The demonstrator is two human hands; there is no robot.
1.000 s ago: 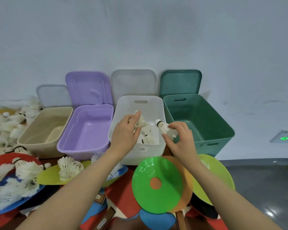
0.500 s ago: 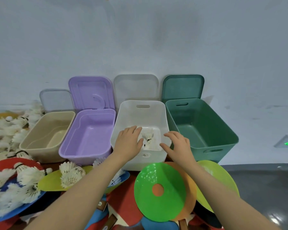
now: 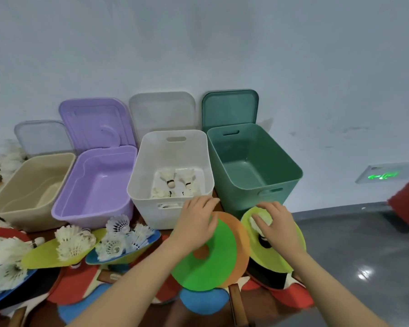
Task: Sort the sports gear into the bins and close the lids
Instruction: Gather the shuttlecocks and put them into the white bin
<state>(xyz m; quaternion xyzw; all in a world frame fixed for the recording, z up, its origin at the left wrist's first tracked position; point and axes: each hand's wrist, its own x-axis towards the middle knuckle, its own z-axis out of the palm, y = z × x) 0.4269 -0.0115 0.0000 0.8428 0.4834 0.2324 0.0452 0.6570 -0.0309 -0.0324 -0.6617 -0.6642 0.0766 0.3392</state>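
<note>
Item: four open bins in a row against the wall, each lid leaning upright behind it. I log tan bin (image 3: 31, 185), purple bin (image 3: 97, 185), white bin (image 3: 172, 166), green bin (image 3: 253, 161). Only the white bin holds anything: a few shuttlecocks (image 3: 175, 182) on its floor.

Item: my right hand (image 3: 273, 224), fingers curled over a loose shuttlecock (image 3: 261, 220) that lies on a yellow-green disc (image 3: 279, 256). Contact looks made; whether the fingers have closed round it, I cannot tell.

Item: my left hand (image 3: 196, 223), fingers loosely spread, palm down on a green disc (image 3: 206, 258) stacked over an orange disc (image 3: 240, 241). It holds nothing.

Key relation: the loose shuttlecock sits just before the green bin; its home, the white bin, lies up and to the left of it, just beyond the left hand. The right hand is nearer the shuttlecock and would carry it leftward. Its long axis is hidden beneath the fingers.

Item: more shuttlecocks (image 3: 73, 241) heaped on discs at left, unsorted.
</note>
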